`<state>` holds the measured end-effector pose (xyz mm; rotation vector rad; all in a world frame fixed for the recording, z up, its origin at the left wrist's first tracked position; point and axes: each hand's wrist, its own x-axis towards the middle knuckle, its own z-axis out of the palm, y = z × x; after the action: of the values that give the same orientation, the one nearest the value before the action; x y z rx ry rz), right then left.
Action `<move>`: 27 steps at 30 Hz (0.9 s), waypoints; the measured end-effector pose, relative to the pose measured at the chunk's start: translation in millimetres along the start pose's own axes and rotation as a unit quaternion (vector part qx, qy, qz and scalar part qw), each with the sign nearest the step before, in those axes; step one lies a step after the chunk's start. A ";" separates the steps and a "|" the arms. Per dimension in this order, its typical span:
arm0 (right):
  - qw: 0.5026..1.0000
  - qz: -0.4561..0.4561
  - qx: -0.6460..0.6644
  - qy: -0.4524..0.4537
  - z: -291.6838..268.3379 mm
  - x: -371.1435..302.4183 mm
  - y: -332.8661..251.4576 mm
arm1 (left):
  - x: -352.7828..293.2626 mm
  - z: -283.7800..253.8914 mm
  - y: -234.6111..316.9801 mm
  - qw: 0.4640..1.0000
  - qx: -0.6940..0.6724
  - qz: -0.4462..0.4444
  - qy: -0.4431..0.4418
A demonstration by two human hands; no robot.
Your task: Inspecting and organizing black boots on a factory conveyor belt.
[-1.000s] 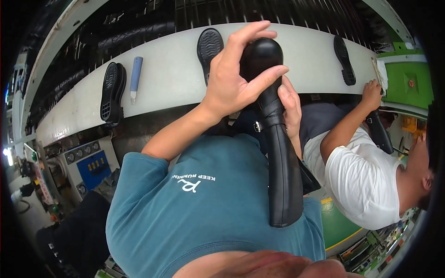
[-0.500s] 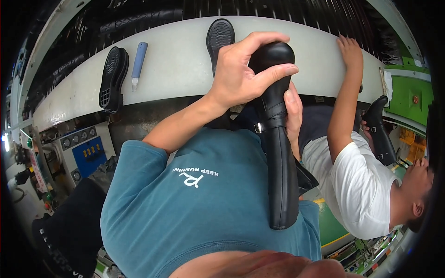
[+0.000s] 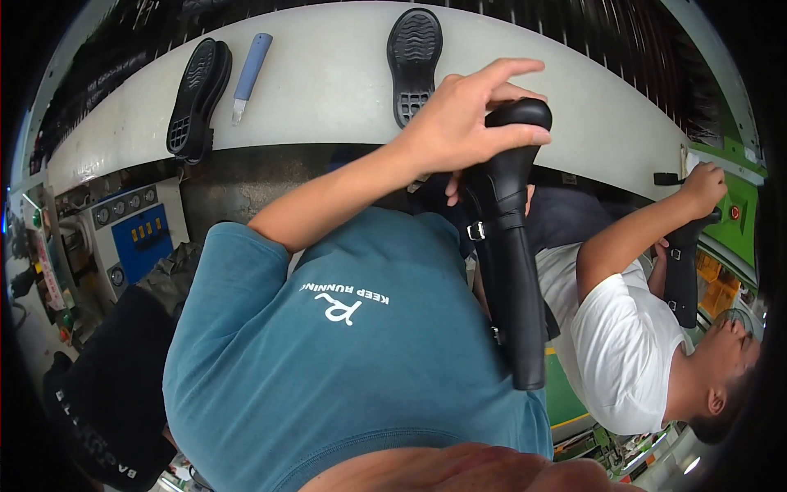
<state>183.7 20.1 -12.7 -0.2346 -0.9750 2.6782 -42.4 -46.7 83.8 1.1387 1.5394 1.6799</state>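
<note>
A black leather tall boot (image 3: 512, 271) with buckled straps is held in front of my chest, toe pointing away and shaft toward me. My left hand (image 3: 471, 115) grips its rounded toe, thumb across the top, index finger stretched out clear of the leather. Mostly hidden behind the boot, my right hand (image 3: 452, 189) wraps the ankle from below; only fingertips show at either side. Beyond my left hand, a black shoe sole (image 3: 415, 53) lies tread up on the pale worktable (image 3: 320, 90).
Black soles (image 3: 197, 98) and a blue-handled knife (image 3: 252, 70) lie at the table's left. A co-worker in a white shirt (image 3: 627, 353), at right, handles another black boot (image 3: 680, 275) near a green machine (image 3: 734, 209). A control panel (image 3: 147, 234) stands at left.
The boot has shifted right, its toe nearer me. My left index finger has lifted off the toe, and my right hand has slipped behind the boot. The co-worker's raised hand has left the table edge.
</note>
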 end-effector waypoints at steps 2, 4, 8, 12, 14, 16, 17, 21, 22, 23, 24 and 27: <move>0.999 -0.001 0.042 -0.025 -10.8 21.7 20.1 | 11.8 -14.8 -21.2 0.999 0.040 0.011 -0.002; 0.997 0.002 0.064 -0.036 -30.3 12.2 30.7 | 32.2 -48.7 -46.3 0.955 0.272 0.067 0.102; 0.997 0.012 0.077 0.027 -45.1 -1.8 39.8 | 52.1 -106.7 -98.8 0.894 0.415 0.065 0.157; 0.997 -0.003 0.064 0.035 -33.9 4.2 34.7 | 54.6 -108.9 -82.8 0.896 0.435 -0.025 0.086; 0.998 -0.010 0.057 0.038 -27.4 9.2 32.4 | 54.9 -103.4 -77.9 0.889 0.439 0.003 0.131; 0.998 -0.014 0.049 0.040 -22.3 14.5 30.3 | 59.4 -101.4 -73.6 0.964 0.219 -0.069 0.135; 0.998 -0.016 0.045 0.041 -19.7 17.3 29.1 | 62.8 -100.5 -71.1 0.982 -0.016 -0.137 0.130; 0.998 -0.030 0.037 0.045 -3.0 31.8 21.3 | 52.7 -77.0 -16.9 0.978 -0.165 -0.061 0.108; 0.998 -0.026 0.027 0.054 5.5 34.2 18.3 | 49.3 -76.7 -21.4 0.978 -0.194 0.009 0.080; 0.998 -0.021 0.018 0.063 14.0 37.3 16.5 | 45.6 -76.0 -23.7 0.979 -0.190 0.022 0.064; 0.998 -0.023 0.019 0.063 22.9 41.6 17.7 | 42.5 -72.1 -18.1 0.980 -0.189 0.022 0.062; 0.991 -0.125 0.032 0.045 47.2 60.1 20.8 | 37.4 -67.6 -12.4 0.978 -0.202 0.035 0.039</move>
<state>110.9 -4.6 6.3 -0.2045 -0.8290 2.4444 -120.6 -44.8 81.5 0.9296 1.1369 1.9898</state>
